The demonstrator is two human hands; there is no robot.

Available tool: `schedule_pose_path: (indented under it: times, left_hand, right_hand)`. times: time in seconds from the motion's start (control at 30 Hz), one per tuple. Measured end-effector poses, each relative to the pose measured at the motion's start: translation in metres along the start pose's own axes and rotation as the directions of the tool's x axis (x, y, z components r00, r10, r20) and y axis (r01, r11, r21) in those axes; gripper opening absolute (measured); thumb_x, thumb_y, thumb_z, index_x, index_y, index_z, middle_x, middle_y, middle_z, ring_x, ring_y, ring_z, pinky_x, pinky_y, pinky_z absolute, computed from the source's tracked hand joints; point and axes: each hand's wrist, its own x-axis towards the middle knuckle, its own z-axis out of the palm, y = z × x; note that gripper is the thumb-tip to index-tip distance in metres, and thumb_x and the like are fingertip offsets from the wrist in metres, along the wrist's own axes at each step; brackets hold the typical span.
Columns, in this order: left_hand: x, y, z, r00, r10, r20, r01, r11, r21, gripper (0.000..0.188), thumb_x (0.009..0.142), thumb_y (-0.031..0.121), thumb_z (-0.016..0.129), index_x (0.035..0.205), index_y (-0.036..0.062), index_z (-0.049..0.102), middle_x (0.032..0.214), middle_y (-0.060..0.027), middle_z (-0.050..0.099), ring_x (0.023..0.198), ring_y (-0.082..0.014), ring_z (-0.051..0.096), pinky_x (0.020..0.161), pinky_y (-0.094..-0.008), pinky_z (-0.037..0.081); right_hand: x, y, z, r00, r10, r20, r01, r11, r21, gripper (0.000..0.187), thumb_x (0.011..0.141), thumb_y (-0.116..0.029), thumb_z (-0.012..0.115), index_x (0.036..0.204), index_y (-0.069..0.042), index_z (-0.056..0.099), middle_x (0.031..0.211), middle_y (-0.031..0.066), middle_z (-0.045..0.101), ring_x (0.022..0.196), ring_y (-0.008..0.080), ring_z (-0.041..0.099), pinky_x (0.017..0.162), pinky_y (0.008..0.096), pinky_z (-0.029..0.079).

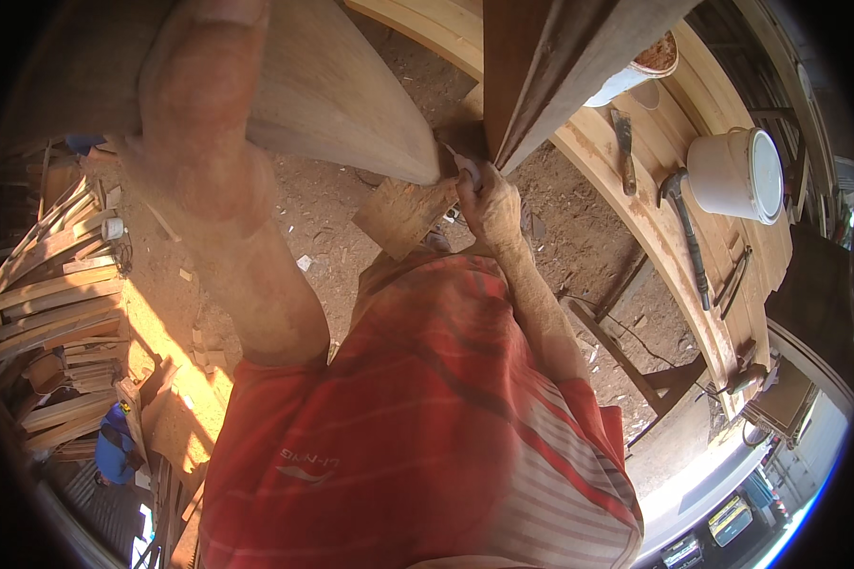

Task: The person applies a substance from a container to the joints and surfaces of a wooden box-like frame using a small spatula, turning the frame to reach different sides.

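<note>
My left hand (204,123) is raised close at the upper left, gripping a large smooth wooden piece (342,90). Its thumb lies along the wood; the other fingers are out of sight. Lower down in the middle, my right hand (493,204) is closed around something thin and pale, too small to make out. It is beside the pointed lower end of that piece and the foot of a second, dark angular wooden piece (565,66). A flat, dusty wooden board (403,216) lies just left of my right hand.
On the right, a curved wooden bench (645,237) bears a white bucket (735,175), a hammer (688,237), a scraper (624,152) and another bucket (636,71). Stacked timber (57,303) fills the left. A person in blue (116,446) is at lower left. Scraps litter the dirt floor (323,223).
</note>
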Motion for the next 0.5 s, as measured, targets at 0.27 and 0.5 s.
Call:
schedule_pose_path:
  times: [0.27,0.5]
  left_hand:
    - [0.014,-0.026,-0.034,0.969,0.183,0.167,-0.199,0.977,0.082,0.039,0.093,0.020,0.058,0.118,-0.0097,0.065,0.121,-0.0208,0.066,0.111,-0.0247,0.065,0.096,-0.0368,0.053]
    - [0.010,-0.016,-0.027,0.989,0.101,0.109,-0.098,0.995,-0.030,0.039,0.094,0.019,0.055,0.117,-0.0104,0.065,0.121,-0.0213,0.066,0.111,-0.0251,0.065,0.098,-0.0378,0.052]
  right_hand:
    - [-0.005,0.006,0.001,0.999,0.048,-0.014,-0.048,0.999,-0.013,0.023,0.093,-0.021,0.061,0.111,-0.007,0.065,0.087,0.0233,0.069,0.081,0.0460,0.068,0.071,0.0553,0.054]
    - [-0.006,0.006,0.003,0.998,0.045,-0.038,-0.045,0.999,-0.004,0.023,0.093,-0.021,0.062,0.110,-0.006,0.066,0.087,0.0236,0.069,0.082,0.0456,0.069,0.071,0.0550,0.054]
